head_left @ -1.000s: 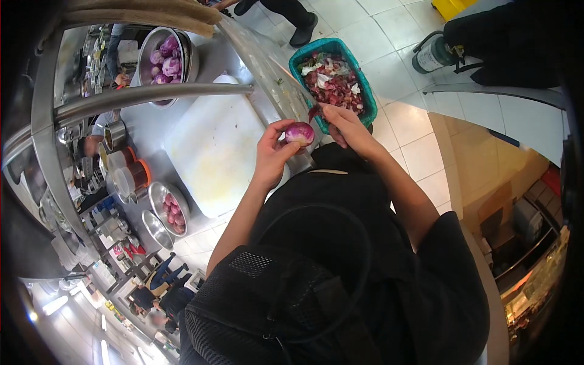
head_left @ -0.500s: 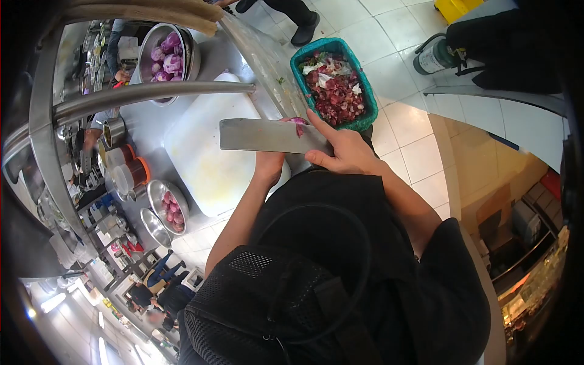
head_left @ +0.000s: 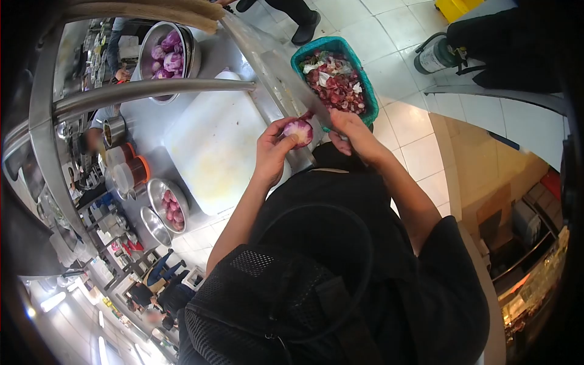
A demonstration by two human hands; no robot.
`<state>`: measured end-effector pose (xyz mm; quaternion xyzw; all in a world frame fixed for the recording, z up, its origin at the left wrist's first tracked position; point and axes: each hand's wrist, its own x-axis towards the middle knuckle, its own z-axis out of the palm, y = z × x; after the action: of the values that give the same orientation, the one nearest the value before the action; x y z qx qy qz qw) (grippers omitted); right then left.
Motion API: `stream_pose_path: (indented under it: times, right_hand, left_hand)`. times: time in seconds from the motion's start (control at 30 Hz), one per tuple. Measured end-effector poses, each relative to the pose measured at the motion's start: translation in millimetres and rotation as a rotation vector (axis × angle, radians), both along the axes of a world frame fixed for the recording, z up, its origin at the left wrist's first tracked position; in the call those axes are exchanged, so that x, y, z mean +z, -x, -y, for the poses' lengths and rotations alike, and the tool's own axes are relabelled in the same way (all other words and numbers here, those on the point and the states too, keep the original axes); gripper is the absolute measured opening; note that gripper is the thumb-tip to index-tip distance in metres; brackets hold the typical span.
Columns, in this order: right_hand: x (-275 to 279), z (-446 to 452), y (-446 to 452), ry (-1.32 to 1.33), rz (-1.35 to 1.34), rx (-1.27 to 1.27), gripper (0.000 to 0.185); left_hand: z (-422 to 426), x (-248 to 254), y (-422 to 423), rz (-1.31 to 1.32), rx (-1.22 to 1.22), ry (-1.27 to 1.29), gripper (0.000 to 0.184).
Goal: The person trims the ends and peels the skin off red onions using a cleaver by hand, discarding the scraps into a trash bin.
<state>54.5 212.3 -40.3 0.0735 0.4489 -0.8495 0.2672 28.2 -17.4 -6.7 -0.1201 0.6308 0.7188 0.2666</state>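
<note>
A purple onion (head_left: pixel 298 132), pale on the side facing me, is held in my left hand (head_left: pixel 273 149), past the edge of the white cutting board (head_left: pixel 210 149). My right hand (head_left: pixel 354 135) grips a cleaver (head_left: pixel 317 108) just right of the onion. Its blade is tilted nearly edge-on and looks slightly blurred. A dark piece of skin shows between blade and onion. Beyond my hands on the floor stands a green bin (head_left: pixel 370 91) holding red onion skins and white scraps.
A metal bowl of purple onions (head_left: pixel 172 61) stands at the counter's far end; another bowl (head_left: pixel 184 207) holds small reddish onions. A steel rail (head_left: pixel 152 90) crosses above the counter. A co-worker's shoe (head_left: pixel 306 28) is near the bin. A fire extinguisher (head_left: pixel 434 57) stands at the right.
The cleaver has swung from lying broadside across my left hand to nearly edge-on at the onion's right. The onion is now visible, with more of its pale surface showing than a second ago.
</note>
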Motion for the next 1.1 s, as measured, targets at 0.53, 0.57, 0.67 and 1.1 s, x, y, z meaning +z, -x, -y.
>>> stream_pose_path:
  times: [0.53, 0.57, 0.67, 1.1]
  right_hand:
    - [-21.9, 16.2, 7.0, -0.509, -0.132, 0.003, 0.074]
    - [-22.8, 17.7, 6.8, -0.511, -0.139, 0.004, 0.074]
    - [-18.0, 19.3, 3.6, -0.553, -0.293, -0.050, 0.075]
    - [-46.9, 17.3, 7.6, -0.547, -0.111, -0.086, 0.069]
  left_hand:
    - [18.2, 10.3, -2.3, 0.301, -0.008, -0.547, 0.051]
    - [19.0, 10.5, -1.4, 0.328, 0.012, -0.563, 0.051]
    - [20.1, 11.9, -1.4, 0.305, 0.017, -0.574, 0.052]
    - [43.9, 2.0, -10.2, 0.315, 0.251, -0.769, 0.050]
